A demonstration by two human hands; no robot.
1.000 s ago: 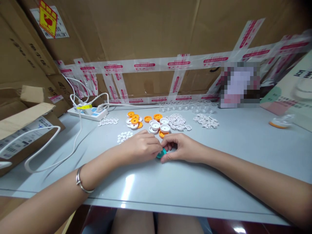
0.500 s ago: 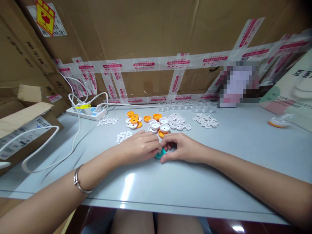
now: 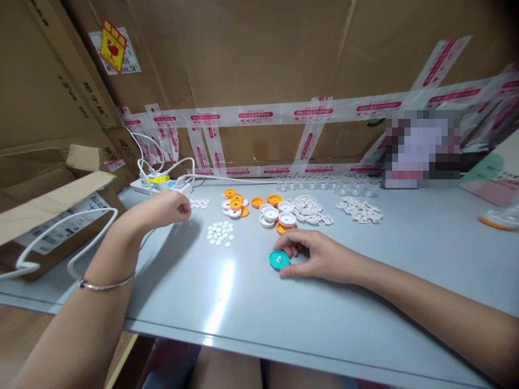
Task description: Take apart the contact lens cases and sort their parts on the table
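A round teal disc (image 3: 279,260) with a small white centre lies on the pale grey table (image 3: 251,302). My right hand (image 3: 314,254) rests beside it, thumb and fingers curled round its right edge. My left hand (image 3: 166,208) has gone out to the far left, fingers curled together, hovering just left of a small cluster of white pieces (image 3: 199,203). Whether it holds anything is hidden. A patch of small white discs (image 3: 220,233) lies between my two hands.
Orange and white caps (image 3: 259,208) lie mid-table with heaps of white flat parts (image 3: 312,209) and a row of clear cups (image 3: 324,182) behind. A power strip with white cables (image 3: 162,181) and an open carton (image 3: 48,216) sit left. Taped cardboard walls stand behind.
My left hand left the teal disc and swung out to the far left near the small white pieces. My right hand stayed on the disc. The camera shifted slightly.
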